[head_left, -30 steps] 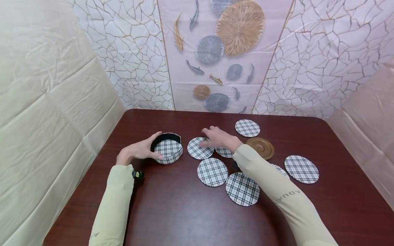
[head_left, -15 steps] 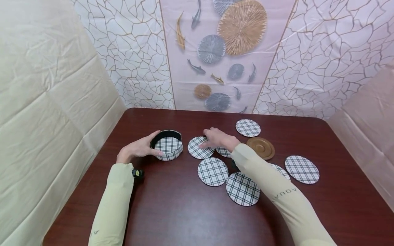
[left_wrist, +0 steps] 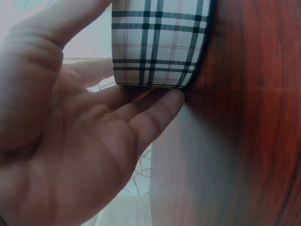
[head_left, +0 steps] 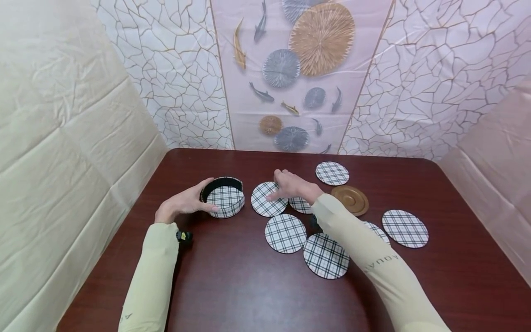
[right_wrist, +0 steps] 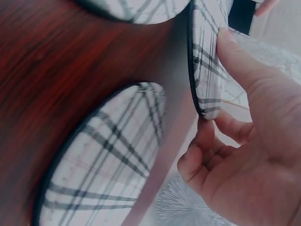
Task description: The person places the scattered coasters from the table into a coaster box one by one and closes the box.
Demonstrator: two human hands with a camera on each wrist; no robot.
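A round plaid coaster holder [head_left: 227, 212] with a raised dark-lined back wall stands at the left. My left hand [head_left: 185, 200] grips its left side, thumb in front and fingers behind. In the left wrist view the fingertips [left_wrist: 175, 98] touch the low edge of its plaid wall [left_wrist: 157, 47]. A plaid surface fills the holder's inside; whether that is coasters I cannot tell. My right hand [head_left: 292, 185] pinches a plaid coaster [head_left: 263, 201] by its edge. In the right wrist view this coaster [right_wrist: 207, 70] looks lifted off the table, thumb on its face and fingers at its rim.
Several plaid coasters lie flat to the right, among them a near one [head_left: 326, 256], a middle one [head_left: 285, 234], a far one [head_left: 332, 173] and a right one [head_left: 404, 229]. A brown round disc [head_left: 351, 200] lies behind my right forearm. Patterned cloth walls [head_left: 186, 83] enclose the table.
The coaster in my right hand has come up slightly from the table and tilted. My left hand stays on the holder. The view has shifted a little with the head.
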